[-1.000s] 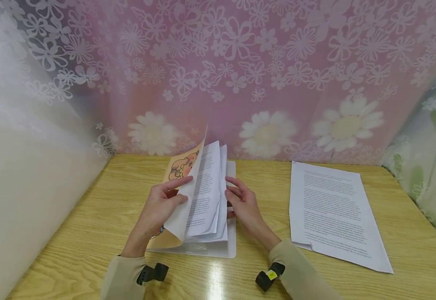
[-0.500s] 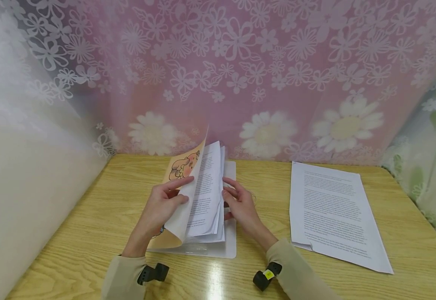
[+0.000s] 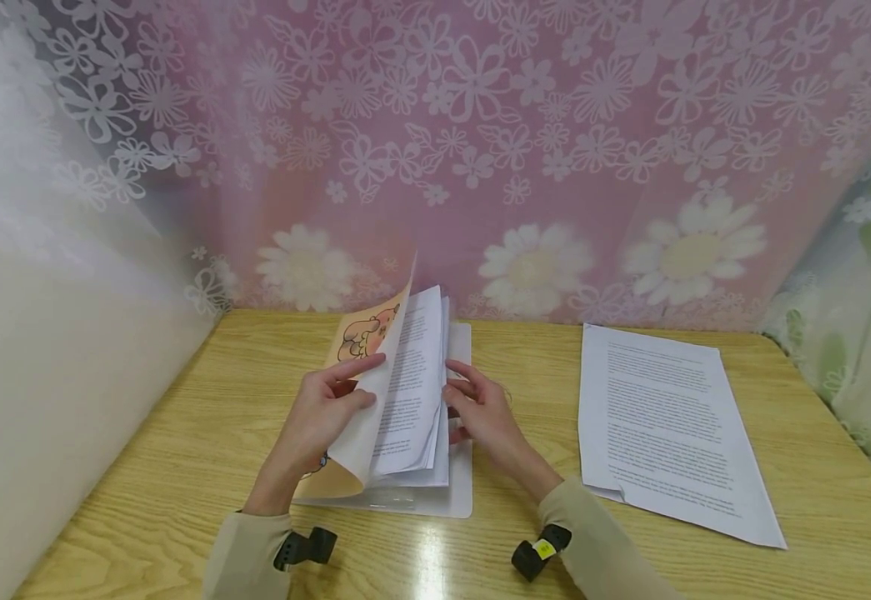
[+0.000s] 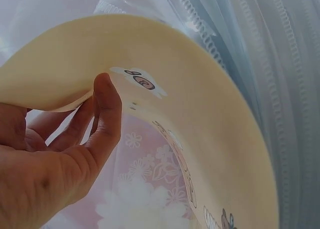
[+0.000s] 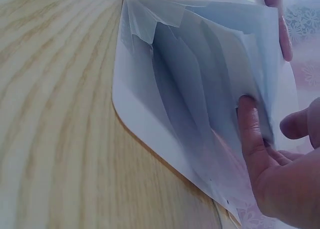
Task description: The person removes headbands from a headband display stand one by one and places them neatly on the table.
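Observation:
A folder with clear pockets and a pale orange cartoon cover [image 3: 356,333] stands partly opened on the table, its white back cover [image 3: 461,492] lying flat. My left hand [image 3: 322,412] holds the bent front cover, thumb on its white inner side. In the left wrist view the cover [image 4: 200,89] curves around past the fingers. At the right edge of the printed sheets [image 3: 408,383], my right hand [image 3: 486,412] grips the page edges between thumb and fingers. The right wrist view shows several pocket leaves [image 5: 195,84] fanned apart below, with a finger against one.
A separate stack of printed paper [image 3: 668,425] lies on the wooden table [image 3: 525,542] at the right, one lower corner folded. A pink flowered curtain [image 3: 435,150] hangs behind the table. A pale wall covering [image 3: 67,333] borders the left side.
My right hand has shifted slightly left, and the page edges it grips have moved left with it. The left hand and the front cover have hardly moved.

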`<state>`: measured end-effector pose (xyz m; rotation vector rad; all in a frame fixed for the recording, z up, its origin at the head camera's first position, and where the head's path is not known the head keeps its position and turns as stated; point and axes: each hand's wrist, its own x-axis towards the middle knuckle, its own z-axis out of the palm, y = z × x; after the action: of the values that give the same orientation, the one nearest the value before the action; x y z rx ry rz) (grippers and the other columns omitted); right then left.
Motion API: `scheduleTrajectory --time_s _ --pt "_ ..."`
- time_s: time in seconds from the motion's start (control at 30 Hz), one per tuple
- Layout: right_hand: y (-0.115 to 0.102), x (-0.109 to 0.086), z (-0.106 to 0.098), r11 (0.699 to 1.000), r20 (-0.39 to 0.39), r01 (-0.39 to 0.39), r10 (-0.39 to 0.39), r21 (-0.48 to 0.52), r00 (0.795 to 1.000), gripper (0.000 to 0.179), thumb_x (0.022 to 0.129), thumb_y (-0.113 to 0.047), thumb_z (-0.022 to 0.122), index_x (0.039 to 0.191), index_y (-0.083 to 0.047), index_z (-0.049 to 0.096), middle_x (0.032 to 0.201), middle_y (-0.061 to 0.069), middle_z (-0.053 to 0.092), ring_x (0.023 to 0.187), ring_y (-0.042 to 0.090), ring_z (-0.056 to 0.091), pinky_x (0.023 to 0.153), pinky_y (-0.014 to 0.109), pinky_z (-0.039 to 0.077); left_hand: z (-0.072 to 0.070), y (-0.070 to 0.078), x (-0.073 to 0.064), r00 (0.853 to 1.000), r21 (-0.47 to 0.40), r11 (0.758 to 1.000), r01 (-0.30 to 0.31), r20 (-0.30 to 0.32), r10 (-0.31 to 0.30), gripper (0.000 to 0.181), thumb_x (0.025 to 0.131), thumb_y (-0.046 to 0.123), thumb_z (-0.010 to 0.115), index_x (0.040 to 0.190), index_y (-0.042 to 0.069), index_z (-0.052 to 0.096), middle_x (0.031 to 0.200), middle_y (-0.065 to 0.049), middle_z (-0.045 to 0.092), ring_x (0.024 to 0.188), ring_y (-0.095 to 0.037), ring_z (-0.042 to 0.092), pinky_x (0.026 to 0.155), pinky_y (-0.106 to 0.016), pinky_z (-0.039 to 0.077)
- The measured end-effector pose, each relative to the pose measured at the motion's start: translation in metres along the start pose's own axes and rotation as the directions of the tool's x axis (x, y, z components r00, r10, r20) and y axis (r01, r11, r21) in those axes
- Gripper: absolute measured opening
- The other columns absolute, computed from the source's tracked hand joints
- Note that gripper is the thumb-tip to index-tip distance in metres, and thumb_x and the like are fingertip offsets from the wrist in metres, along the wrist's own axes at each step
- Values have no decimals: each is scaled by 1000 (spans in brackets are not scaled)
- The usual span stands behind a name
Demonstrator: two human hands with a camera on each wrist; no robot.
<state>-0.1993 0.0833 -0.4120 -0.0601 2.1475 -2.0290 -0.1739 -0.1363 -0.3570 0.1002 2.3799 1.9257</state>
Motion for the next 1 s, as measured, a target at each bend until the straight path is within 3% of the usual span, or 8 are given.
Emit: scheduleTrajectory --time_s 0.37,0.67,1.0 --pt "-4 -9 -16 997 46 -50 53 -55 998 40 95 -16 54 135 -15 51 124 11 61 86 21 66 65 37 58 -4 3 -4 999 -41 999 31 -5 -32 47 87 2 56 127 27 61 110 -20 63 80 -24 65 63 -38 57" --pt "-8 -20 -30 992 133 -12 29 -128 991 40 96 -18 53 135 -16 49 129 12 58 95 26 67 66 35 58 -6 6 -5 998 -74 996 52 -20 -54 47 87 2 56 128 25 60 114 -20 62 82 -25 66 63 -38 57" --pt "-8 -26 -57 980 167 70 -38 -189 985 40 96 -17 52 136 -13 48 132 20 54 102 33 64 70 40 58 -8 6 -6 999 -84 995 49 -15 -50 47 88 4 56 129 27 60 113 -21 62 79 -25 67 61 -40 57"
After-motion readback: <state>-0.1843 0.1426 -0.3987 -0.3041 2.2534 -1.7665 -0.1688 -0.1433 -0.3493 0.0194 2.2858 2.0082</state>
